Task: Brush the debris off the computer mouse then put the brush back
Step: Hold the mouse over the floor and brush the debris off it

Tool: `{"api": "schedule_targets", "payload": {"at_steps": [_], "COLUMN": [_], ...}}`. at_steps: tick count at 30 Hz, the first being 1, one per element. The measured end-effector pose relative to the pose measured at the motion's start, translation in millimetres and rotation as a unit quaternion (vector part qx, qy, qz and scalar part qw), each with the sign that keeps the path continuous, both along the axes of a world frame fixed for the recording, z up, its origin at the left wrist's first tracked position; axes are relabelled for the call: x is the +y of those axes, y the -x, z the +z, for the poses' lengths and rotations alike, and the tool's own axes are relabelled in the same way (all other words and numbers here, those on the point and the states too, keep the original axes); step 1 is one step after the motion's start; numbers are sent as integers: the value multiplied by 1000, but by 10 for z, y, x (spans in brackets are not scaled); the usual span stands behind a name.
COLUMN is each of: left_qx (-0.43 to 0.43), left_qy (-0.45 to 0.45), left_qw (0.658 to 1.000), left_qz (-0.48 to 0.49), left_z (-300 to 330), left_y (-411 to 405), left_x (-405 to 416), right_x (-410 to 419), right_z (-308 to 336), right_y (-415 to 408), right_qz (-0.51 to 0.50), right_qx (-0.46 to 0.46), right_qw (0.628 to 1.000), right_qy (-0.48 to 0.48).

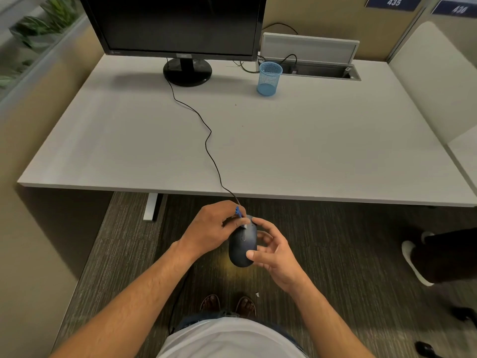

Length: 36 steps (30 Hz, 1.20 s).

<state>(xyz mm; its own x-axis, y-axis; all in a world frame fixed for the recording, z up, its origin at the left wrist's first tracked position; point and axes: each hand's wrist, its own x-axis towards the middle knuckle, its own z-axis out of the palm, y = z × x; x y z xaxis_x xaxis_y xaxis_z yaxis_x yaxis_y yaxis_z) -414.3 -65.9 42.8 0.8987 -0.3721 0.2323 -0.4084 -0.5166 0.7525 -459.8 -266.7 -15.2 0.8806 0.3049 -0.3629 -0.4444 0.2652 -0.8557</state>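
I see one dark computer mouse held in the air at lower centre of the frame, in front of the near edge of the pale worktop. Its long axis runs up and down the frame, nose toward the worktop, and its one black cable snakes up to the monitor at top centre. My right hand has its grip around the mouse, thumb on the rear, fingers along the right side. My left hand pinches one small blue brush; it slants from upper left to lower right, its pale tip touching the mouse near the wheel. One blue mesh cup stands upright on the worktop, upper centre-right, well apart from both hands.
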Motion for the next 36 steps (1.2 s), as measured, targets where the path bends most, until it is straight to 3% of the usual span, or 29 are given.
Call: {"api": "schedule_targets", "payload": {"at_steps": [6,12,19,24,28,36], "left_qx": [-56,-72,-17,48,38,95], "left_qy": [-70,-81,-3,-10,-54,24], "left_qw": [996,994,1000,999,998,995], "left_qz": [-23,-25,-14,5,21,5], "left_z": [12,20,18,-15,5,15], "left_y": [-61,-113,-62,-101,-151,-127], "left_x": [73,123,28,70,153,24], "right_x": [2,-6,-5,1,-8,-3], "right_z": [-11,4,-2,-18,-35,-42], "right_y": [13,-6,-27,-21,-10,-46], "right_qz": [0,1,5,1,2,-5], "right_qx": [2,7,5,-1,3,5], "right_qw": [1000,1000,1000,1000,1000,1000], "right_qy": [9,4,11,7,15,6]}}
